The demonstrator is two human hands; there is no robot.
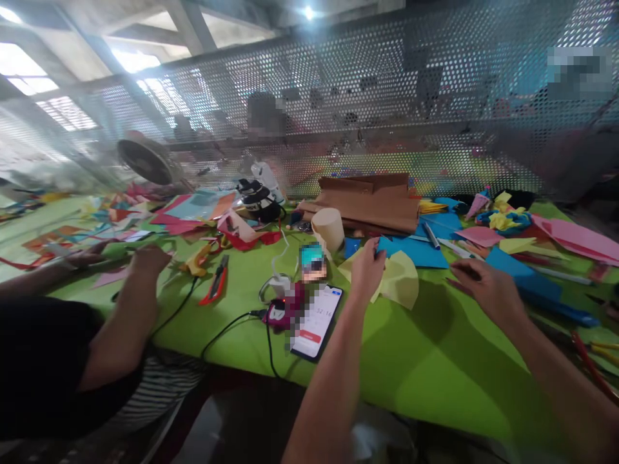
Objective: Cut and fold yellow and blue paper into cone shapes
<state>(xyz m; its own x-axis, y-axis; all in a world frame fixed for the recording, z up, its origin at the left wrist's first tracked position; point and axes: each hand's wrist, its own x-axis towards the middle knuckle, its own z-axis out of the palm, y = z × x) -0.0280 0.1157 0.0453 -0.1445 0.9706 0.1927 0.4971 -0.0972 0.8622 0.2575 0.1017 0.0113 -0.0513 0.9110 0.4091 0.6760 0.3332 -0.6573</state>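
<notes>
Green bench (416, 367) fronts a perforated screen (329, 84). Left hand (368, 267) overlaps yellow paper (403, 283), at its 4 o'clock; pinch cannot be determined. Right hand (486, 287): fingers loosely spread, blue paper (532, 283) at 3 o'clock. From left hand: phone (325, 316), 8 o'clock; cream roll (331, 231), 10 o'clock.

2 bare forearms (333, 374) taper towards bare wrists (358, 298).

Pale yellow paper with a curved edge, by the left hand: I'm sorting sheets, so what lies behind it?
Behind the pale yellow paper lies a flat blue paper sheet. The left hand blocks part of the view; whatever it covers cannot be seen.
</notes>
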